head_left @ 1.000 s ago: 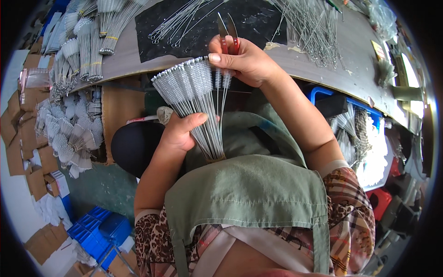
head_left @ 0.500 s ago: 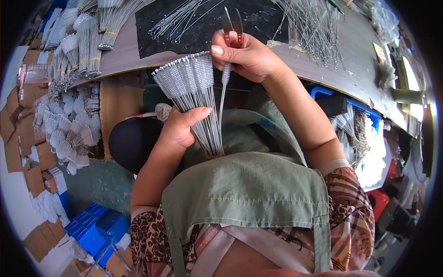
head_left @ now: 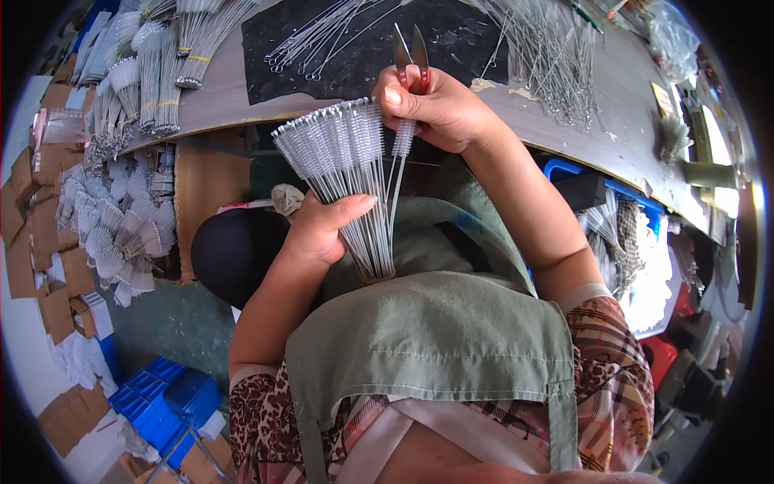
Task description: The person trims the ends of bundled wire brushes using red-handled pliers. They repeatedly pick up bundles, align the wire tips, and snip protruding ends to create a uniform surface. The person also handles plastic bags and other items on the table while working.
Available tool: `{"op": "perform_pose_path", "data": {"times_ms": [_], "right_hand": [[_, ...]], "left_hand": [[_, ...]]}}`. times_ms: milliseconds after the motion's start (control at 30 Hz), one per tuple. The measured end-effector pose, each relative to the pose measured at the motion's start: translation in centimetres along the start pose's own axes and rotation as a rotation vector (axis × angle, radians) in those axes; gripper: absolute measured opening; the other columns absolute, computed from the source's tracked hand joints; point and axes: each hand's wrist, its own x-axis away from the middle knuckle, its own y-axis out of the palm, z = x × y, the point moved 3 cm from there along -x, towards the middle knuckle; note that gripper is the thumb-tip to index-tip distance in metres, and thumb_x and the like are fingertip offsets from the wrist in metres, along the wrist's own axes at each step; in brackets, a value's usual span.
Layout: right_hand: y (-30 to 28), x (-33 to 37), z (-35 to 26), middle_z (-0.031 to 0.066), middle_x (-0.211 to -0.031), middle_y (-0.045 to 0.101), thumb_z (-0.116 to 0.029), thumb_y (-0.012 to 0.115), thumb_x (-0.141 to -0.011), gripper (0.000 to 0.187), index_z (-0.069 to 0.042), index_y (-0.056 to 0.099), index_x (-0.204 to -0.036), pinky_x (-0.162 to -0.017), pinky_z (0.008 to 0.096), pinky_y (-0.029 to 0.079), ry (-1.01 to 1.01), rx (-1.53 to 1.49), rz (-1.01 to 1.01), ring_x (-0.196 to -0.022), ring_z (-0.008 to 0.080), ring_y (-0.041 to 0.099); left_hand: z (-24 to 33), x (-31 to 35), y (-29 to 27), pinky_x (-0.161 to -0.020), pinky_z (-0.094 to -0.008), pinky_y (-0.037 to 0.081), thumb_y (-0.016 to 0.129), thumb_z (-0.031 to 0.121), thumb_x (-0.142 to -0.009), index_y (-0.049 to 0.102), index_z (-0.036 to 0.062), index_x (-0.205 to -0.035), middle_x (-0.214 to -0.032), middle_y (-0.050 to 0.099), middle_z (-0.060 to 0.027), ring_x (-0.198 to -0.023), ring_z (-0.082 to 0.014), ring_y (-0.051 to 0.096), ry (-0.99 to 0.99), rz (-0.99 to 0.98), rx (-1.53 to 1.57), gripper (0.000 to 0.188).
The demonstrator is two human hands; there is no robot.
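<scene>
My left hand (head_left: pixel 321 230) is closed around the wire stems of a bundle of small tube brushes (head_left: pixel 334 145). Their white bristle heads fan out at the top, and a band gathers the stems low down against my apron. Just right of the fan, my right hand (head_left: pixel 447 111) has its fingers curled round red-handled scissors (head_left: pixel 420 55), whose two pointed blades stick up slightly apart. Below those same fingers, one or two brushes (head_left: pixel 403 145) stand a little apart from the fan. Their tips are hidden by the fingers.
Across the worktable (head_left: pixel 218 105) lies a black mat (head_left: pixel 355 68) with loose looped wires. More wire brushes (head_left: pixel 556 64) are spread at the right, and banded brush bundles (head_left: pixel 157 81) at the left. Blue crates (head_left: pixel 153 399) and cardboard boxes (head_left: pixel 60 315) stand on the lower left.
Both hands and the brush bundle have shifted slightly right and down in view. At my right fingers, a second stem now shows beside the separated brush. The scissors stay in my right hand.
</scene>
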Motion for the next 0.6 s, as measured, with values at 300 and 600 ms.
{"op": "perform_pose_path", "data": {"times_ms": [300, 600], "right_hand": [[0.8, 0.0, -0.4, -0.0031, -0.067, 0.051, -0.027, 0.069, -0.079, 0.022, -0.009, 0.057, -0.078, -0.054, 0.0208, 0.037, -0.004, -0.066, -0.062, -0.058, 0.0084, 0.050], [1.0, -0.6, -1.2, -0.0029, -0.071, 0.054, -0.022, 0.062, -0.085, 0.017, -0.006, 0.057, -0.085, -0.058, 0.0197, 0.038, -0.094, 0.208, 0.103, -0.063, 0.0056, 0.049]], "left_hand": [[0.2, 0.1, 0.3, -0.063, -0.0332, 0.053, 0.066, 0.009, -0.070, 0.055, -0.0037, -0.097, -0.081, 0.060, -0.0109, -0.070, -0.0212, 0.061, 0.041, 0.049, 0.016, 0.032], [1.0, 0.1, 0.6, -0.075, -0.0288, 0.049, 0.065, 0.003, -0.073, 0.056, 0.0008, -0.104, -0.092, 0.061, -0.0058, -0.082, -0.0139, 0.059, 0.013, 0.012, 0.037, 0.032]]}}
